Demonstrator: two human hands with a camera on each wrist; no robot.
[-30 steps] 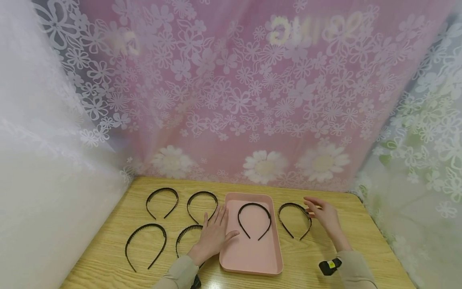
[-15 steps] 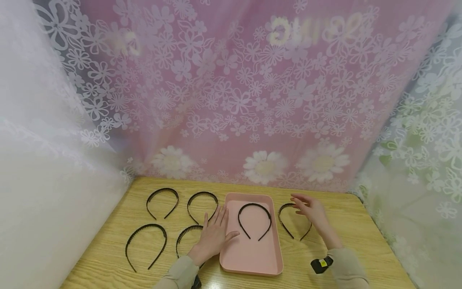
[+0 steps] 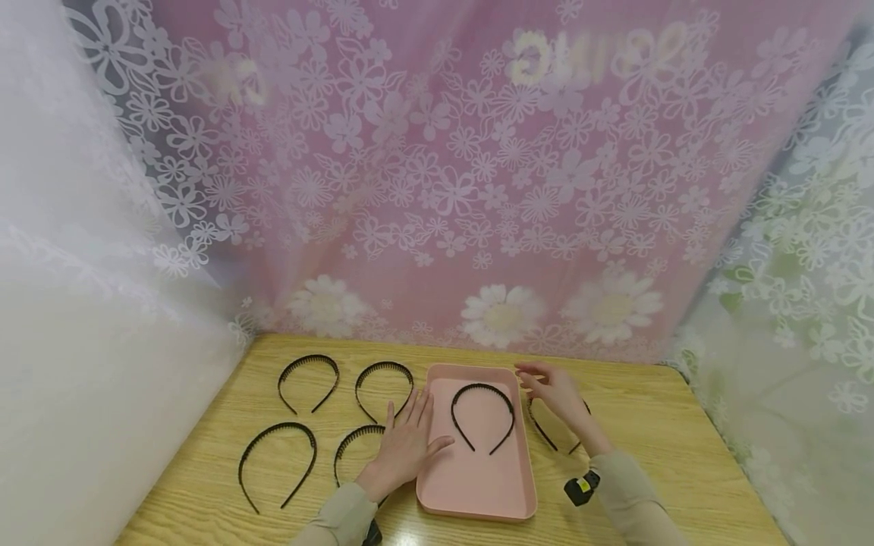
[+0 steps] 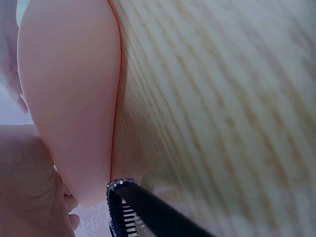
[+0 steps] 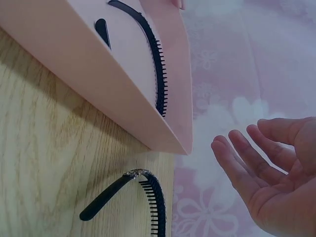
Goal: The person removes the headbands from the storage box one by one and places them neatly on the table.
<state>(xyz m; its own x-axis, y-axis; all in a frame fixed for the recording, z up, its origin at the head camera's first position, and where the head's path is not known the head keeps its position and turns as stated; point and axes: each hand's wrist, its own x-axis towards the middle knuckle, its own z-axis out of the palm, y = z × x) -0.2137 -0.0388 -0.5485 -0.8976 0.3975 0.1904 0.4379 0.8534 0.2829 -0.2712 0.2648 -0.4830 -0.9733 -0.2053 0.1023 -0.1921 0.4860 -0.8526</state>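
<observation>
Right hand (image 3: 556,394) hovers lower centre-right of the head view, fingers loose and apart, holding nothing; wrist view shows the fingers (image 5: 247,163) spread in the air, palm open. It sits above the top of the headband beside the tray (image 3: 546,431), which lies on the surface just right of the pink tray (image 3: 478,485); contact cannot be told from the head view, the wrist view shows a gap. Same headband (image 5: 143,197) appears at the bottom of the right wrist view, teeth up, close to the tray corner (image 5: 168,128).

Left hand (image 3: 406,444) lies flat at lower centre, fingers straight and slightly spread, thumb tip at the tray's left rim, palm over the near-right headband (image 3: 351,440). Left wrist view: tray edge (image 4: 74,98) and that headband's end (image 4: 128,202) close up.

One headband in the tray (image 3: 481,413). Three more headbands toward lower left: (image 3: 307,379), (image 3: 382,383), (image 3: 276,459). Wooden surface (image 3: 655,447), floral curtain (image 3: 444,174) behind.
</observation>
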